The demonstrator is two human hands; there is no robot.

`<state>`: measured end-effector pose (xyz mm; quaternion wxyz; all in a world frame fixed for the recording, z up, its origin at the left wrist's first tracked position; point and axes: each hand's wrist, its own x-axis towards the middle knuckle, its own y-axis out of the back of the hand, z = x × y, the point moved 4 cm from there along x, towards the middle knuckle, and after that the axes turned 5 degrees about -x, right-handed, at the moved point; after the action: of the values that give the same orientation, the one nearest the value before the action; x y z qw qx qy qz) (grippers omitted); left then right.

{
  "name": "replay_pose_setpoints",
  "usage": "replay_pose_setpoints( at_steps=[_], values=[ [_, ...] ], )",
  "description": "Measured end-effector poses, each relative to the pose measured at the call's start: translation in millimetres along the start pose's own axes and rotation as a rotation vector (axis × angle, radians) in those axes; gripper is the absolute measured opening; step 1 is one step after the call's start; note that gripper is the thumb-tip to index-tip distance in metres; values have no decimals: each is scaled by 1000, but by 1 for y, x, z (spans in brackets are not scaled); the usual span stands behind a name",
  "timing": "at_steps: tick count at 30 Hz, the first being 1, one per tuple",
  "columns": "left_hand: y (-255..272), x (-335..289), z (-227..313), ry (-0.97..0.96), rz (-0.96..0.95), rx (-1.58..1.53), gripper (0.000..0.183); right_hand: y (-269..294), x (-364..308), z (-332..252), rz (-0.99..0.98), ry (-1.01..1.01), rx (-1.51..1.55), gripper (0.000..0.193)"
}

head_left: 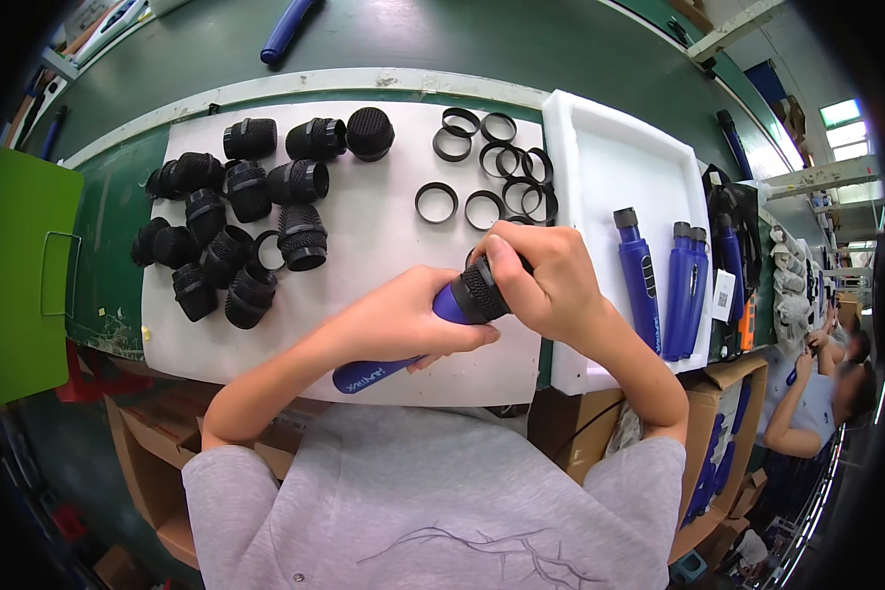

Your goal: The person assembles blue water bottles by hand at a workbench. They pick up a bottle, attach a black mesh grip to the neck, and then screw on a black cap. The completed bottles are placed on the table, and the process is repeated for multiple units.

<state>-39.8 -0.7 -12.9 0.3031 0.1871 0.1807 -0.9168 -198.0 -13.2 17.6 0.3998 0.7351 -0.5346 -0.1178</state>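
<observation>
A blue microphone (369,375) with a black mesh head lies slantwise across my hands, its handle pointing to the lower left. My left hand (413,315) is wrapped round the blue body. Over the black grille (481,291), the fingers of my right hand (549,275) are closed at the top end. Beyond my right hand lie several thin black rings (436,203) on the white sheet, some overlapping. To the left, several loose black microphone grilles (303,238) are grouped together, one with a ring (269,251) beside it.
A white foam tray (580,147) on the right holds blue microphone bodies (640,280). At the left stands a bright green panel (25,275). Cardboard boxes (585,433) sit below the table edge. Another person (806,393) works farther right. One blue handle (287,31) lies at the back.
</observation>
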Motion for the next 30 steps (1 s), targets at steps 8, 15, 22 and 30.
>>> replay_pose_setpoints(
  at_steps=[8,15,22,30],
  values=[
    [-1,-1,4,-71,31,47,30,4,3,-2,-41,-100,32,28],
    [-21,0,-21,-20,-726,-588,31,25,-3,-30,183,571,26,14],
    [-13,-7,-11,124,-428,-377,27,19,-6,-15,197,461,-4,14],
    [-5,-16,1,152,-188,-128,31,16,-4,-21,89,140,-32,19]
  ],
)
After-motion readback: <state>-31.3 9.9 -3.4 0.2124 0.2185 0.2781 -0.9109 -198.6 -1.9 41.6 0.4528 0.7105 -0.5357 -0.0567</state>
